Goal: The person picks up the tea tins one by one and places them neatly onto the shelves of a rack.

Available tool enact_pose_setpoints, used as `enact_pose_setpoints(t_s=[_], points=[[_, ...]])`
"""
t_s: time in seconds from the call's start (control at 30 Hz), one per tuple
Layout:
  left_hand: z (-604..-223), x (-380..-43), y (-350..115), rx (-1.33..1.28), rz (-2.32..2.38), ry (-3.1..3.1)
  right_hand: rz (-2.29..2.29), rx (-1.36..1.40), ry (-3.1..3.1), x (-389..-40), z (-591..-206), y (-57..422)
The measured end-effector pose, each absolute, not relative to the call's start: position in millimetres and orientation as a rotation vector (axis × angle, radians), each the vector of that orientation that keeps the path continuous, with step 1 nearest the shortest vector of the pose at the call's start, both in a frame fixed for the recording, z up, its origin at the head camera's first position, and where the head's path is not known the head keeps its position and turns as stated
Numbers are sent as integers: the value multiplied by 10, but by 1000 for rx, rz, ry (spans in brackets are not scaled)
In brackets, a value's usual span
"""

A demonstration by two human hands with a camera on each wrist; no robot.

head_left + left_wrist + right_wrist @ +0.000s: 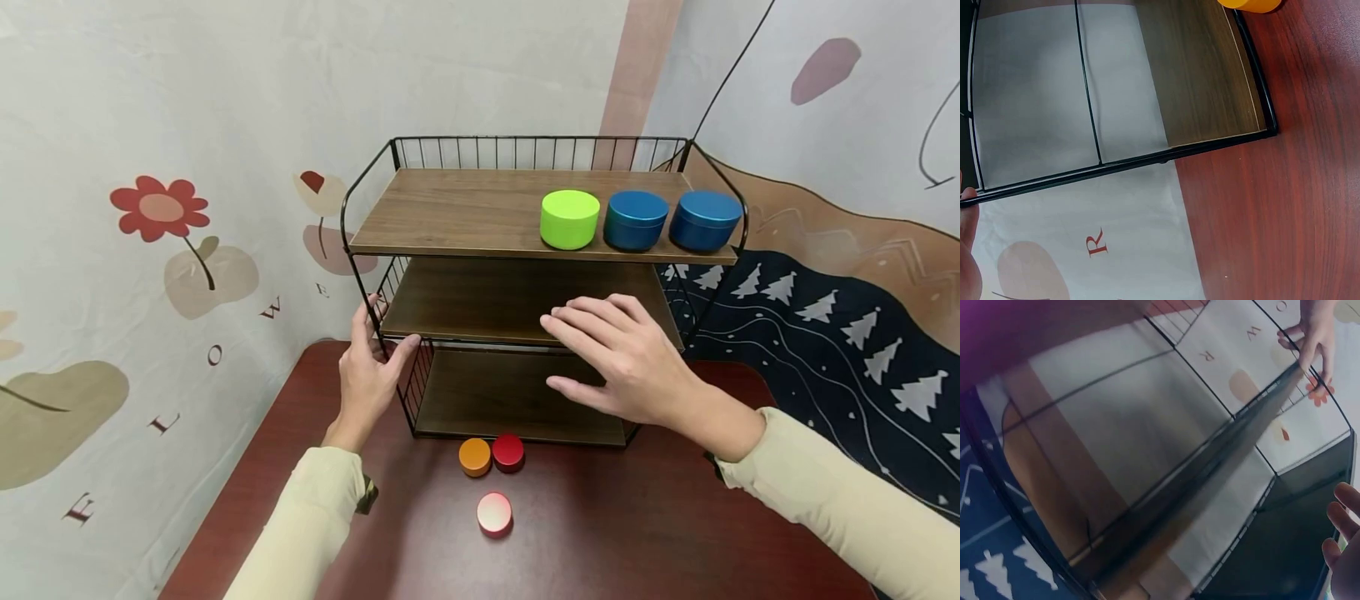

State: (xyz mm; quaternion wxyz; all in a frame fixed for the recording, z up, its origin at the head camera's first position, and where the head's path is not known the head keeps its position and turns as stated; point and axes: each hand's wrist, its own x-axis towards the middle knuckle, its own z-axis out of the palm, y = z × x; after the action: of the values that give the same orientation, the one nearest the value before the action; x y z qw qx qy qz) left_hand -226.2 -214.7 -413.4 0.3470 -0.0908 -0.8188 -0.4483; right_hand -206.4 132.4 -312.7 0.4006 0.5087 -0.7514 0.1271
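Observation:
A three-tier wire-framed shelf rack [495, 300] with brown wooden boards stands on the table. My left hand [367, 375] grips its left front post at the middle board, thumb in front and fingers round the wire side. With fingers extended and nothing held, my right hand [626, 358] hovers in front of the middle board's right half. On the top board's right side, a lime green round tin [570, 220] sits beside two blue round tins [636, 221], [705, 222]. Below, an orange tin [475, 457] and a red tin [508, 453] lie side by side on the table.
Nearer the front of the dark red table [600, 533] is another small round tin [495, 514], its pale top shining under glare. A printed cloth [225, 83] hangs behind the rack and along both sides. Low wire rails edge the top board.

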Motion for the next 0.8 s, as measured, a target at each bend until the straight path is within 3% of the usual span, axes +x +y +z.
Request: enact_pose_setpoints(t_s=[0.8], points=[[-4130, -2271, -2148, -219, -1155, -2136, 473, 1306, -2021, -2002, -3893, 1164]])
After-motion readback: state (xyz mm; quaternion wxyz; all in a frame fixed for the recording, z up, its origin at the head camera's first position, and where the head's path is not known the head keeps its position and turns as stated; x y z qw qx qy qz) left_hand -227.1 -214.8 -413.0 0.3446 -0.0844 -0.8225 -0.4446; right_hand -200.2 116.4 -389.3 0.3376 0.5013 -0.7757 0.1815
